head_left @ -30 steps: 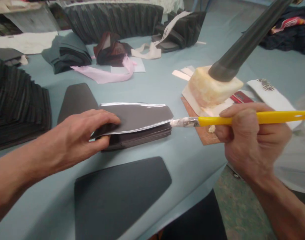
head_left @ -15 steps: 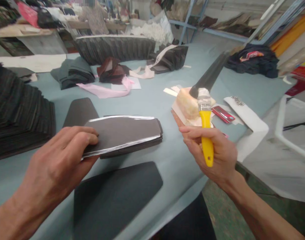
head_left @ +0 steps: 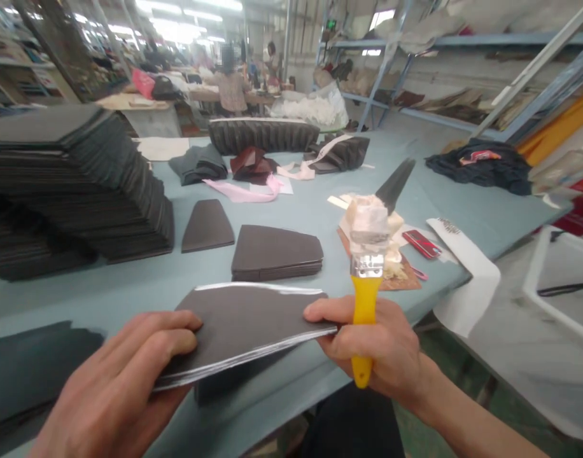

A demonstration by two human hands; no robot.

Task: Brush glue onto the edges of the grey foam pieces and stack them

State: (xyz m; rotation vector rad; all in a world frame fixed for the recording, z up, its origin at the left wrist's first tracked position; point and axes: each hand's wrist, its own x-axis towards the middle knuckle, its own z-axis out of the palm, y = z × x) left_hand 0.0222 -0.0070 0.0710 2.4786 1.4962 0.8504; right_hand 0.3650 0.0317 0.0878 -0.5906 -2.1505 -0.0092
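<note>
Both hands are closed on one thin bundle of gray pieces (head_left: 248, 324), which they hold between them at the near side of the table (head_left: 296, 213). The left hand (head_left: 124, 375) grips the left end, with its fingers lying on the upper face. The right hand (head_left: 382, 346) pinches the right end, and at the same time it holds a yellow brush (head_left: 363, 305) between its fingers. This brush stands almost upright, with the bristles up, and they are thickly covered with something whitish. Along the far edge and the near edge of the bundle there runs a white line; at the near edge, several layers can be seen. Under the bundle a dark shape is visible, but I cannot tell if it is a shadow or another piece.

Just beyond the bundle, a low stack (head_left: 277, 251) of similar pieces lies on the table, and to the left of it lies a smaller gray piece (head_left: 208, 226). Farther left rises a tall stack (head_left: 124, 191) of dark layers. Behind the bristles, a yellowish block (head_left: 395, 222) is partly hidden, on a brown board (head_left: 406, 277). To the right of these lie a red object (head_left: 421, 244) and a white strip (head_left: 456, 254), which hangs over the table's edge.
</note>
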